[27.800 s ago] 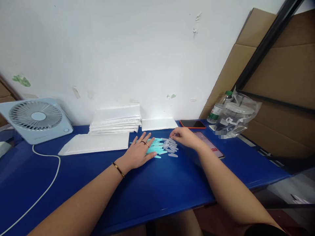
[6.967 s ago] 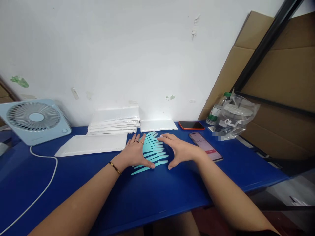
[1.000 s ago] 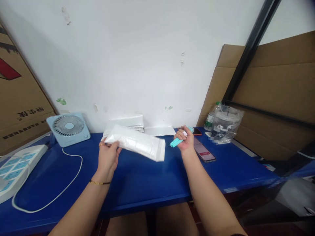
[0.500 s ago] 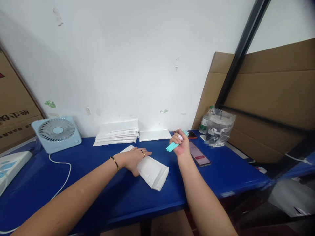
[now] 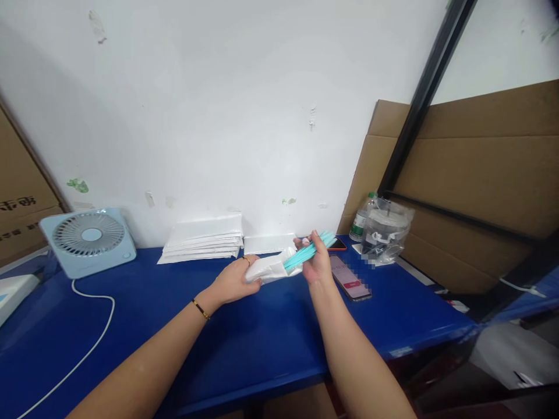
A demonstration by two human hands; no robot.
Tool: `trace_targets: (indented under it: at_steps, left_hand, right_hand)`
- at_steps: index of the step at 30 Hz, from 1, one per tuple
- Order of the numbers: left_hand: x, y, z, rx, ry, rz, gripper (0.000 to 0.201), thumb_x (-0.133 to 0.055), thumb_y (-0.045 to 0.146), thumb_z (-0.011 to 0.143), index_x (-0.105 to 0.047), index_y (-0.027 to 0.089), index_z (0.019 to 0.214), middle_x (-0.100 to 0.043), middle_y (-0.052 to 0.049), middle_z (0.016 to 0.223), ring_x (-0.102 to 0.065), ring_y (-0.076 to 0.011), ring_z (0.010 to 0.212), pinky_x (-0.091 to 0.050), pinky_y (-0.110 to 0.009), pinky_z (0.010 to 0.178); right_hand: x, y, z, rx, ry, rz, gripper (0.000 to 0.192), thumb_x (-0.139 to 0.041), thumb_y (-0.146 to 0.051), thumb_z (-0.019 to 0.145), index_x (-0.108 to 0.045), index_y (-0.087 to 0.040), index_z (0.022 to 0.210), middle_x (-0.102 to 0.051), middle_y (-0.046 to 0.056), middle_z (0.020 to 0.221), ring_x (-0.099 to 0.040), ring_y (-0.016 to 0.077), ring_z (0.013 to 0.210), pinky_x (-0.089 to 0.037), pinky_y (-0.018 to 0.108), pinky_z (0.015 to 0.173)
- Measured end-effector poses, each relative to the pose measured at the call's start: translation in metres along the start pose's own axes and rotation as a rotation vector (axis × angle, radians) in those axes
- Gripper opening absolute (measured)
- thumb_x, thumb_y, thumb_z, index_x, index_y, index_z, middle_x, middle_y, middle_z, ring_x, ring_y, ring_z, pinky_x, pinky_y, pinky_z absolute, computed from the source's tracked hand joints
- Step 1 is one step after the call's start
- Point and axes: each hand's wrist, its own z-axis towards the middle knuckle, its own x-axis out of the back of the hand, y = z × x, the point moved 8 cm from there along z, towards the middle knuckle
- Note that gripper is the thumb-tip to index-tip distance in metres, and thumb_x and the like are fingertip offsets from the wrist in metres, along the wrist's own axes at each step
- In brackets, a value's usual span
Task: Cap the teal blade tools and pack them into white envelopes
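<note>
My left hand (image 5: pixel 238 279) is closed round one end of a white padded mailer bag (image 5: pixel 267 269) and holds it above the table. The bag's mouth points to the right. My right hand (image 5: pixel 318 262) grips a bundle of thin turquoise sticks (image 5: pixel 308 252), whose exact kind I cannot make out. Their lower left ends lie at the bag's mouth; how far they reach inside is hidden. Behind my hands, a stack of white mailer bags (image 5: pixel 203 235) lies against the wall, with another flat white bag (image 5: pixel 269 242) beside it.
On the blue table (image 5: pixel 257 343), a light blue fan (image 5: pixel 89 241) with a white cable (image 5: pixel 105 326) stands at left. A phone (image 5: pixel 349 279) lies right of my right hand, another phone (image 5: pixel 339 244) behind it. A bottle (image 5: pixel 360 221) and plastic-wrapped cup (image 5: pixel 386 233) stand at right.
My left hand has lifted the bag off the table and turned its mouth toward the sticks. My right hand has brought the sticks to the bag's opening.
</note>
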Motion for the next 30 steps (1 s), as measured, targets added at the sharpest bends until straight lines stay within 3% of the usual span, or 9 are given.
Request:
trace_targets:
  at_steps: [3,7,11,13,18,23,26,28,30]
  left_hand:
    - [0.004,0.007,0.002,-0.038,0.068,-0.049,0.032,-0.053,0.027,0.071,-0.053,0.019,0.102,-0.060,-0.001,0.085,-0.056,-0.0180,0.073,-0.041,-0.026,0.064]
    - [0.002,0.011,0.001,-0.080,0.088,-0.036,0.034,-0.051,0.026,0.072,-0.052,0.018,0.106,-0.061,-0.004,0.091,-0.058,-0.0189,0.078,-0.043,-0.027,0.069]
    - [-0.003,0.019,-0.002,-0.068,0.150,0.218,0.077,-0.069,0.039,0.059,-0.039,0.019,0.127,-0.054,-0.012,0.118,-0.054,-0.0280,0.099,-0.041,-0.036,0.085]
    - [-0.005,0.024,-0.002,-0.019,0.200,0.358,0.085,-0.071,0.039,0.057,-0.034,0.021,0.131,-0.053,-0.012,0.120,-0.052,-0.0300,0.105,-0.039,-0.038,0.089]
    - [-0.011,0.026,0.002,0.126,0.144,0.469,0.032,-0.050,0.024,0.078,-0.051,0.022,0.110,-0.064,-0.006,0.098,-0.060,-0.0220,0.091,-0.042,-0.030,0.076]
    - [-0.006,0.018,0.001,0.123,0.144,0.518,0.023,-0.045,0.019,0.080,-0.052,0.019,0.102,-0.065,-0.007,0.095,-0.060,-0.0212,0.087,-0.042,-0.029,0.074]
    - [-0.004,0.011,0.000,0.133,0.144,0.545,0.024,-0.048,0.020,0.079,-0.052,0.019,0.103,-0.065,-0.007,0.094,-0.060,-0.0219,0.088,-0.042,-0.030,0.075]
    - [-0.005,0.009,0.000,0.134,0.135,0.556,0.026,-0.050,0.020,0.077,-0.052,0.020,0.104,-0.065,-0.007,0.093,-0.060,-0.0225,0.088,-0.042,-0.031,0.074]
    - [-0.006,0.011,0.000,0.123,0.126,0.549,0.026,-0.051,0.020,0.076,-0.052,0.021,0.102,-0.065,-0.006,0.092,-0.061,-0.0228,0.087,-0.042,-0.031,0.072]
  right_hand:
    - [-0.014,0.019,-0.011,-0.063,-0.068,-0.076,0.021,-0.069,-0.036,0.071,-0.057,-0.019,0.073,-0.067,0.001,0.080,-0.063,0.0178,0.081,-0.050,0.031,0.073]
    - [-0.026,0.039,-0.023,-0.092,-0.139,-0.202,0.030,-0.067,-0.038,0.073,-0.062,-0.016,0.093,-0.066,0.006,0.102,-0.061,0.0195,0.092,-0.048,0.031,0.079]
    - [-0.030,0.047,-0.030,-0.100,-0.141,-0.206,0.033,-0.067,-0.039,0.073,-0.061,-0.017,0.097,-0.064,0.007,0.107,-0.058,0.0208,0.101,-0.046,0.032,0.084]
    - [-0.034,0.050,-0.034,-0.105,-0.150,-0.194,0.033,-0.066,-0.041,0.073,-0.062,-0.017,0.096,-0.065,0.007,0.107,-0.059,0.0205,0.099,-0.047,0.033,0.084]
    - [-0.035,0.061,-0.043,-0.098,-0.108,-0.244,0.030,-0.071,-0.035,0.069,-0.062,-0.017,0.091,-0.066,0.005,0.100,-0.061,0.0190,0.095,-0.046,0.032,0.086]
    - [-0.031,0.066,-0.041,-0.134,-0.134,-0.303,0.035,-0.075,-0.031,0.062,-0.059,-0.018,0.091,-0.065,0.004,0.097,-0.062,0.0192,0.091,-0.048,0.033,0.084]
    - [-0.024,0.044,-0.033,0.012,-0.096,-0.356,0.050,-0.071,-0.036,0.066,-0.051,-0.024,0.111,-0.061,0.004,0.109,-0.059,0.0193,0.100,-0.045,0.037,0.089]
    - [-0.021,0.020,-0.031,0.211,-0.053,-0.470,0.048,-0.057,-0.044,0.078,-0.045,-0.026,0.121,-0.055,0.005,0.120,-0.053,0.0195,0.111,-0.038,0.040,0.097]
    - [-0.028,0.007,-0.034,0.357,-0.104,-0.693,0.043,-0.043,-0.047,0.086,-0.049,-0.024,0.122,-0.051,0.005,0.127,-0.043,0.0194,0.121,-0.028,0.041,0.105]
